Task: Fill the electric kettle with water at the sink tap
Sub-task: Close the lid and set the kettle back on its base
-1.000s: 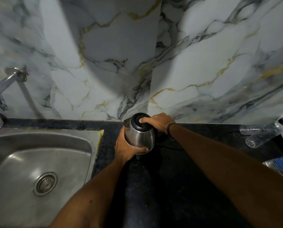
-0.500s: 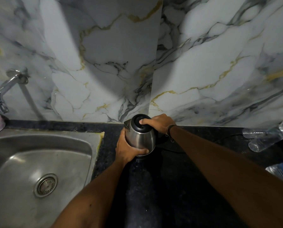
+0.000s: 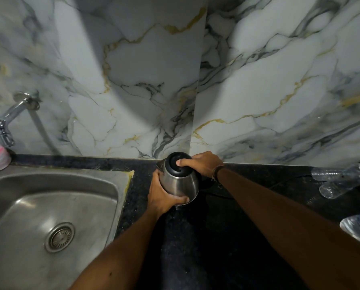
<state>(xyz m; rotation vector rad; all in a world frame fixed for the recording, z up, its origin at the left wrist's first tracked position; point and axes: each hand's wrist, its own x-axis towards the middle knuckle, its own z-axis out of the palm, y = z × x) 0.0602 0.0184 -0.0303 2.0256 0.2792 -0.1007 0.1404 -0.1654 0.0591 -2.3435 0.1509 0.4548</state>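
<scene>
Gripping the electric kettle [image 3: 180, 184] with both hands, the person stood at the dark table [image 3: 248, 237] just right of the sink [image 3: 55, 206]. The left hand [image 3: 163, 197] was wrapped around the steel body from the sink side, fingers curled under its lower edge, so that grip was closed on the kettle. The right hand [image 3: 203, 165] lay over the handle side, its thumb pressing on the black lid [image 3: 178, 164], also holding the kettle. Judging by this, the step in hand was picking the kettle up, or perhaps releasing its lid; the lid looked shut. Whether the kettle had left the table could not be told. The tap [image 3: 6, 126] hung over the sink's far left corner, well apart from the kettle and dry, so the next move called for carrying the kettle across the sink, opening the lid and turning on the water
</scene>
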